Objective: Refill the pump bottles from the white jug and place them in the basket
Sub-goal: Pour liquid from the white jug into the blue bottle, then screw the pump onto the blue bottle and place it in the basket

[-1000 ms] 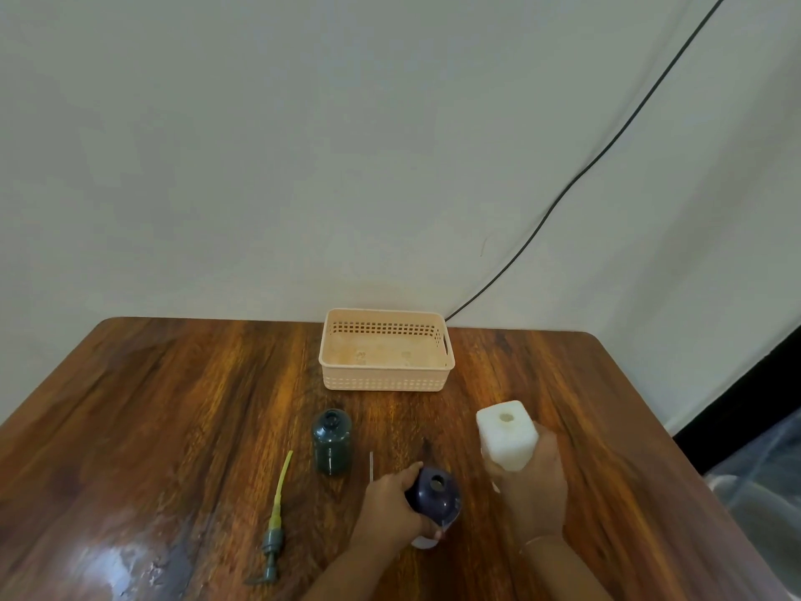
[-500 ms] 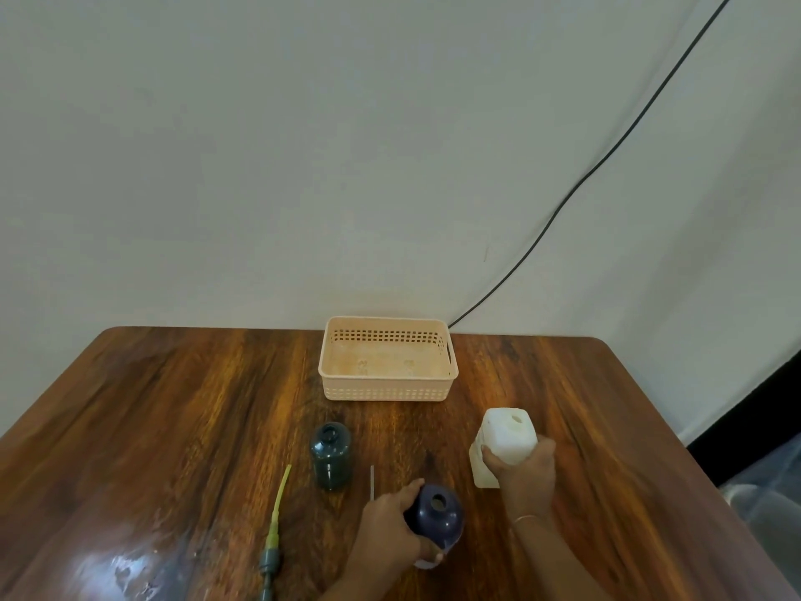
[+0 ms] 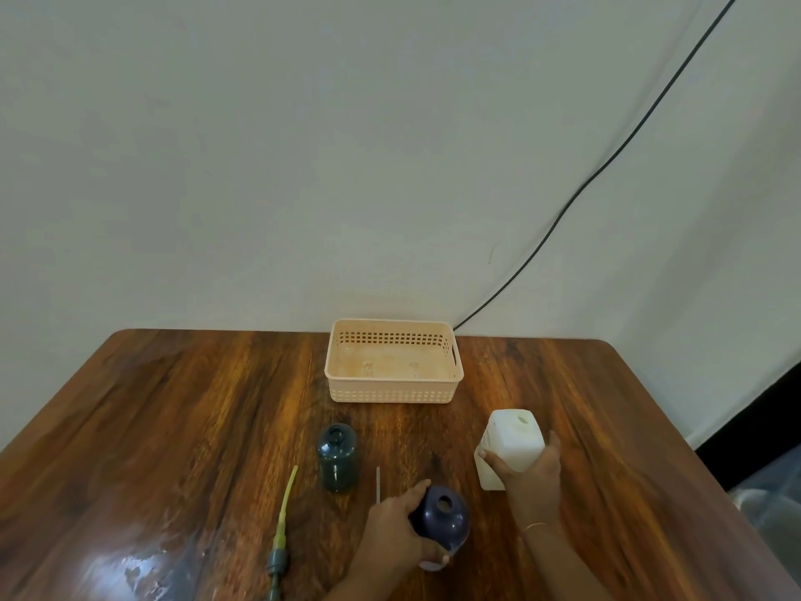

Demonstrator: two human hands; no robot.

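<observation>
My left hand (image 3: 392,529) grips a dark blue pump bottle (image 3: 443,518) near the table's front edge; the bottle stands upright with its neck open and no pump. My right hand (image 3: 529,472) holds the white jug (image 3: 512,440), which has an uncapped opening on top and leans slightly. A dark green bottle (image 3: 337,457), also without a pump, stands upright to the left of the blue one. The peach basket (image 3: 392,396) sits empty at the table's back edge.
A pump head with a yellow-green tube (image 3: 282,531) lies on the wooden table (image 3: 173,427) at the front left. A thin clear tube (image 3: 378,484) lies between the two bottles. A black cable (image 3: 607,167) runs down the wall behind the basket.
The white jug has come down from a raised position and now sits lower, to the right of the blue bottle. My left hand keeps its grip on the blue bottle.
</observation>
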